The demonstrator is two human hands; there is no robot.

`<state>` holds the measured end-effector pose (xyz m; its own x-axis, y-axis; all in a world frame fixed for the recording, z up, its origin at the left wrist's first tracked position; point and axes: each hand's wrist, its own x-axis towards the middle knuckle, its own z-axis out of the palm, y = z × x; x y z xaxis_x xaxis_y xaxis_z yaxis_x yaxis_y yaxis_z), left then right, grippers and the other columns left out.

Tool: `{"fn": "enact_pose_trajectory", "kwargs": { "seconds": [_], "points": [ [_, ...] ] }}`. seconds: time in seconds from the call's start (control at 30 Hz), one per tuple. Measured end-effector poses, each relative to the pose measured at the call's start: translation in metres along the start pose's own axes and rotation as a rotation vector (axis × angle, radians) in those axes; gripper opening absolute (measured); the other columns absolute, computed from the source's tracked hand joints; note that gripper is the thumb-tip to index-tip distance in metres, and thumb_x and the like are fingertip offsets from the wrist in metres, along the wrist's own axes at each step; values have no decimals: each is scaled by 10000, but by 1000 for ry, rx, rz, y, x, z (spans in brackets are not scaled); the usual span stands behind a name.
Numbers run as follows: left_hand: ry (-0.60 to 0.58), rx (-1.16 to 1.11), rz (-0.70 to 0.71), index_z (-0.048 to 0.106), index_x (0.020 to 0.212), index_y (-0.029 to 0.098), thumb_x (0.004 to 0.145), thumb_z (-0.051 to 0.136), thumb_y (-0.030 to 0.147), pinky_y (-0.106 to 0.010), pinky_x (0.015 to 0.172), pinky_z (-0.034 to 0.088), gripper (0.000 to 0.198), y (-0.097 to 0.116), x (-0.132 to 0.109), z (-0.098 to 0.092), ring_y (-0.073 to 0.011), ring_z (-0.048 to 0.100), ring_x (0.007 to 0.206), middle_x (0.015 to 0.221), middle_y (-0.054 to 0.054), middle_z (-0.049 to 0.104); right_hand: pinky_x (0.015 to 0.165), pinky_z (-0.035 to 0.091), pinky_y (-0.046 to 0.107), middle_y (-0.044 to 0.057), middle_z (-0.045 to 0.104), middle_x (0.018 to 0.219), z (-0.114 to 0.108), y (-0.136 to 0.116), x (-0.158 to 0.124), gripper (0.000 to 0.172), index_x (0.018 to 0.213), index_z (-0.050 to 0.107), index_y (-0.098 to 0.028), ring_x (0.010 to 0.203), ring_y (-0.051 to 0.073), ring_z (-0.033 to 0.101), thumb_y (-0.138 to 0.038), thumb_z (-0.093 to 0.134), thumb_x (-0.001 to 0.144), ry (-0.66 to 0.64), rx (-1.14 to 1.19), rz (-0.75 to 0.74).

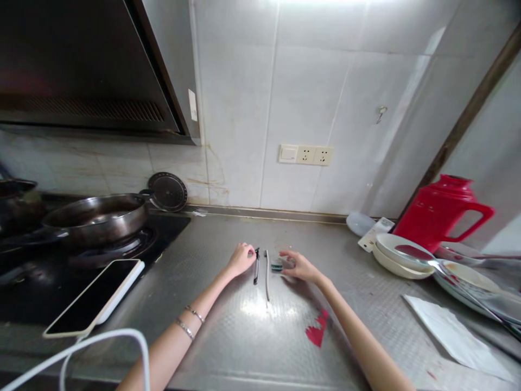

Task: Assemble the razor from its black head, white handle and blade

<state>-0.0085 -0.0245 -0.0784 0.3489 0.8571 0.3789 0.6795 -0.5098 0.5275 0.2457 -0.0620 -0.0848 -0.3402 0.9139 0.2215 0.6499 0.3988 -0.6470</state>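
Observation:
My left hand (pixel 241 260) is closed, its fingertips pinched at the upper end of a slim black pen (pixel 256 269) on the steel counter. To the right of the pen a thin white stick (pixel 267 277) with a dark upper end lies lengthwise; its kind is too small to make out. My right hand (pixel 300 267) rests with thumb and fingers apart, curved beside a short dark green piece (pixel 277 267). Whether the thumb touches that piece I cannot tell. A torn red scrap (pixel 316 330) lies nearer me, by my right forearm.
At left, a steel pan (pixel 100 220) stands on the black stove (pixel 171 228), with a white-cased phone (pixel 95 298) and its cable in front. To the right are a red thermos jug (pixel 437 212), stacked bowls (pixel 401 258), plates and a white napkin (pixel 453 334).

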Motion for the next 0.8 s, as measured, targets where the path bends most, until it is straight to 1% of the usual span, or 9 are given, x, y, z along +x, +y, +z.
{"fn": "enact_pose_trajectory", "kwargs": {
  "seconds": [0.07,0.13,0.37,0.43,0.53,0.57,0.63,0.7,0.8],
  "points": [
    [15,-65,-65,618,691,144,738,486,156,-260,731,393,140,-11,-1,0,-148,528,745,730,-40,596,893,395,364,97,588,1157,2,-3,4,615,1189,541,-171,1061,236,511,-295,698,608,-19,-34,-30],
    [30,-124,-116,611,663,138,726,481,145,-242,676,389,145,-16,-1,2,-133,527,680,678,-26,597,908,379,377,86,611,1109,3,-5,7,634,1196,536,-172,1034,233,523,-288,707,596,-26,-60,-37],
    [76,-240,-178,609,645,132,711,476,155,-222,608,371,150,-21,-1,5,-123,537,621,638,-19,615,793,432,316,73,631,1033,1,-8,11,665,1231,499,-182,890,188,574,-295,696,607,-42,20,-29],
    [92,-233,-185,611,651,133,712,472,163,-220,598,366,155,-23,-2,6,-123,537,618,634,-17,614,744,438,287,76,628,1031,0,-8,10,587,1193,527,-179,871,180,573,-328,664,643,20,45,-23],
    [97,-209,-182,615,659,136,714,465,170,-216,585,357,164,-25,-3,10,-119,529,605,619,-11,607,658,413,250,61,646,854,-5,-2,8,302,930,621,-164,757,159,564,-393,522,760,227,-27,36],
    [91,-202,-179,615,660,136,714,464,170,-215,582,355,164,-26,-4,11,-118,526,603,616,-10,605,622,393,241,49,634,760,-7,3,6,284,821,615,-167,691,149,547,-408,467,794,300,-91,77],
    [72,-188,-176,615,664,136,715,464,170,-212,580,352,163,-26,-5,14,-115,523,600,615,-9,602,549,335,229,23,577,616,-12,15,3,326,678,553,-185,571,129,482,-425,393,830,400,-246,184],
    [59,-170,-184,615,667,138,716,463,168,-209,577,349,162,-26,-6,16,-112,520,595,615,-8,602,502,275,224,7,531,559,-16,29,-2,334,634,495,-198,514,119,425,-425,365,842,422,-376,286],
    [47,-137,-186,614,670,141,717,462,168,-208,575,343,162,-25,-7,16,-109,514,586,618,-9,604,481,229,220,1,511,550,-19,42,-7,322,630,457,-205,505,118,411,-408,344,852,367,-477,368]
  ]
}}
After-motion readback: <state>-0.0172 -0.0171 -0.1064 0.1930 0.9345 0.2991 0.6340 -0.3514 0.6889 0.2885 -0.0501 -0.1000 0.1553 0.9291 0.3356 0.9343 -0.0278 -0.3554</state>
